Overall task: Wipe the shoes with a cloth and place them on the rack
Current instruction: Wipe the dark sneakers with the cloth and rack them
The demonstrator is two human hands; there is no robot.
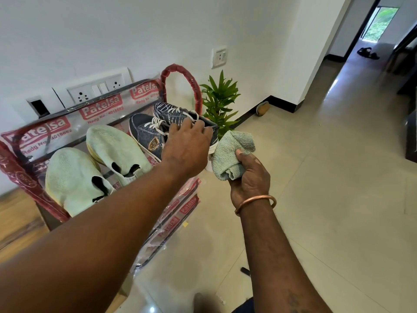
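Note:
A shoe rack (180,71) wrapped in red and clear plastic stands against the white wall. On its top shelf lie two pale green slip-on shoes (74,175) at the left and two dark denim sneakers with white laces at the right. My left hand (187,145) reaches over the rack and grips the collar of the rightmost denim sneaker (173,114). The other denim sneaker (146,134) lies just left of it. My right hand (250,177), with a copper bangle on the wrist, holds a bunched pale green cloth (230,150) beside the rack's right end.
A potted green plant (221,100) stands right behind the rack's right end. Wall sockets (94,89) sit above the rack. Glossy tiled floor (327,177) spreads to the right, toward a hallway with sandals (367,53) near a door.

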